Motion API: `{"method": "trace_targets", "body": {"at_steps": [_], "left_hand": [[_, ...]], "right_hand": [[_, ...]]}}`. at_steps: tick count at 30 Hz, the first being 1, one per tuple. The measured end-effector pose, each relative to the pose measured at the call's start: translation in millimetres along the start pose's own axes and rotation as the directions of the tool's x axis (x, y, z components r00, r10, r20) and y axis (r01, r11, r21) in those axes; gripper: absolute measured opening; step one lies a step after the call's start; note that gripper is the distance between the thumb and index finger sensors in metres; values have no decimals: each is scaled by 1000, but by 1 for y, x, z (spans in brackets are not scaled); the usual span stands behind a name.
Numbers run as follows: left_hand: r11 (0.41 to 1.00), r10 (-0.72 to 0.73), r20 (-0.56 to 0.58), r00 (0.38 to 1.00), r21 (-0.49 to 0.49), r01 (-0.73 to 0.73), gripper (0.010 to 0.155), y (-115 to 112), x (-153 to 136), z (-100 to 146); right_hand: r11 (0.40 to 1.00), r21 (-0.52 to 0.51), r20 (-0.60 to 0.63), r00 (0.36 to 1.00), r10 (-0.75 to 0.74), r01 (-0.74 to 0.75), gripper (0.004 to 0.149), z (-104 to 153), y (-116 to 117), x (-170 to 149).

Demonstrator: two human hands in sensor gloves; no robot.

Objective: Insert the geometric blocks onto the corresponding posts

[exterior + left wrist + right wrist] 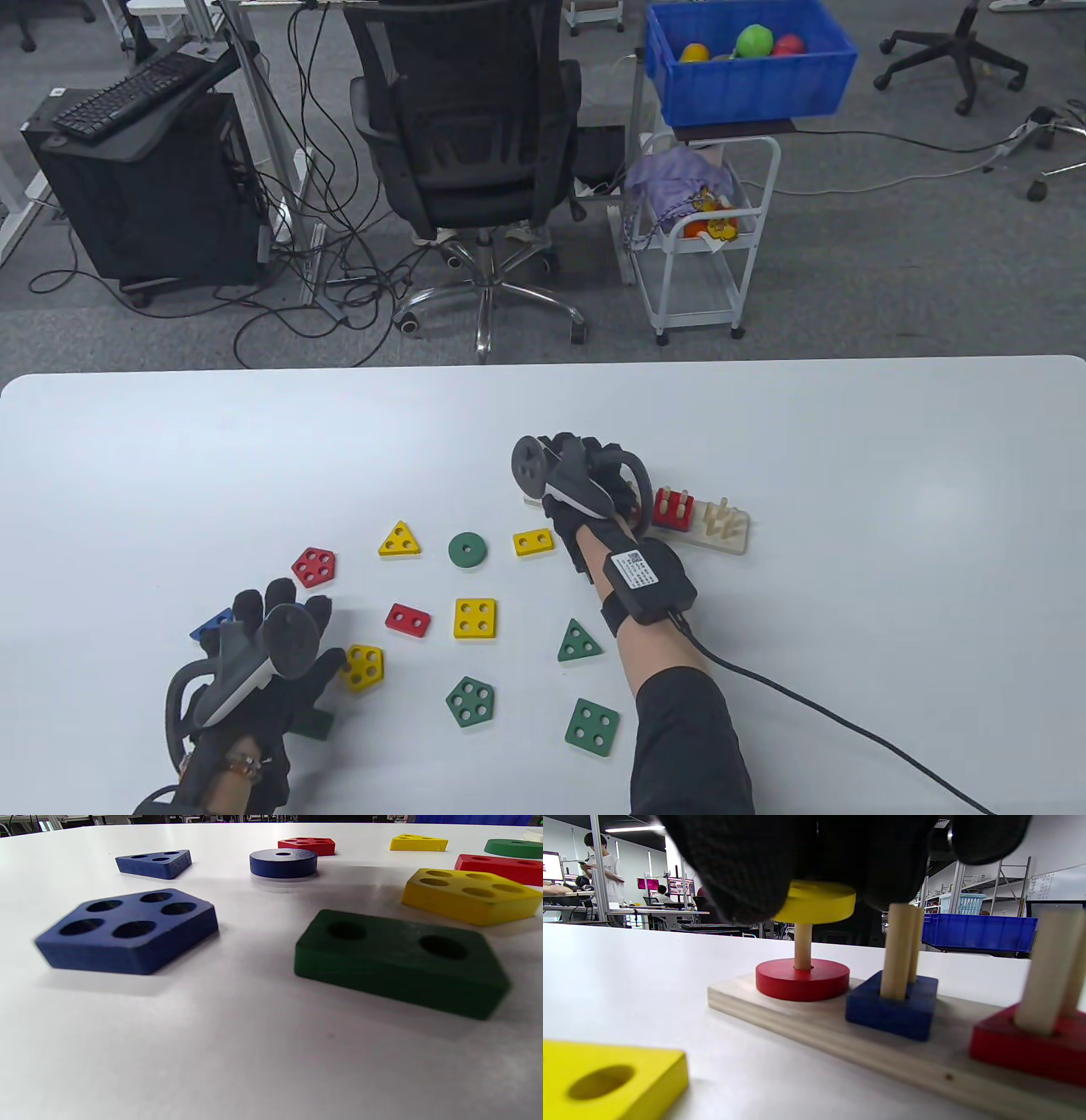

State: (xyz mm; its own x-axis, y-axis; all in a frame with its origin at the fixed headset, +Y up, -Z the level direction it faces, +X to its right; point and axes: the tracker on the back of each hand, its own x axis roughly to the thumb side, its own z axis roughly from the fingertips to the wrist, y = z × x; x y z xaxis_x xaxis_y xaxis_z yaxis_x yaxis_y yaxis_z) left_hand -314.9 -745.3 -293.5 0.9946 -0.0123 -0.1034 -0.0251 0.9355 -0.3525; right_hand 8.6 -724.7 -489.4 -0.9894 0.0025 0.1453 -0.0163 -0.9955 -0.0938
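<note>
Yellow ring [814, 902] sits in my right hand [585, 488] on the single post [802, 946]; my left hand [271, 654] rests flat, holding nothing, at 7 o'clock.

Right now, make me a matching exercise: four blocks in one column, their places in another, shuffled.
1. yellow disc
2. red disc
3. blue two-hole block
4. green two-hole block

A. flat on the table by the left hand
B. on the base, on the single post
C. held by the right hand, on top of the single post
D. on the base, on two posts

Pairs: 1-C, 2-B, 3-D, 4-A
</note>
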Motion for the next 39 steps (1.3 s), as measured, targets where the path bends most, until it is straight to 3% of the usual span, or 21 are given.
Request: {"method": "trace_targets", "body": {"at_steps": [4,8,17,21,25,31,36,39], "left_hand": [[1000,-1,-1,1000,-2,1,71,0,0,0],[1000,4,-2,1000,1,-4,71,1,0,0],[1000,-2,4,1000,8,2,71,1,1,0],[1000,-5,10,1000,15,5,71,1,2,1],[1000,-9,25,1000,20,9,71,2,6,4],[1000,-8,40,999,24,7,72,2,8,5],[1000,-7,42,999,24,6,71,2,9,5],[1000,-9,41,999,21,9,71,2,9,5]], "right_hand": [[999,49,3,1000,6,-7,62,1,1,-2],[1000,4,23,999,31,-31,61,9,-5,-4],[999,18,138,989,48,-51,57,47,-23,5],[982,153,122,988,90,-109,54,56,-14,22],[930,314,74,981,179,-194,58,52,6,35],[936,314,-54,982,183,-157,70,45,23,47],[924,304,-51,964,261,-234,61,41,26,54],[927,316,-50,972,228,-201,59,42,25,54]]}}
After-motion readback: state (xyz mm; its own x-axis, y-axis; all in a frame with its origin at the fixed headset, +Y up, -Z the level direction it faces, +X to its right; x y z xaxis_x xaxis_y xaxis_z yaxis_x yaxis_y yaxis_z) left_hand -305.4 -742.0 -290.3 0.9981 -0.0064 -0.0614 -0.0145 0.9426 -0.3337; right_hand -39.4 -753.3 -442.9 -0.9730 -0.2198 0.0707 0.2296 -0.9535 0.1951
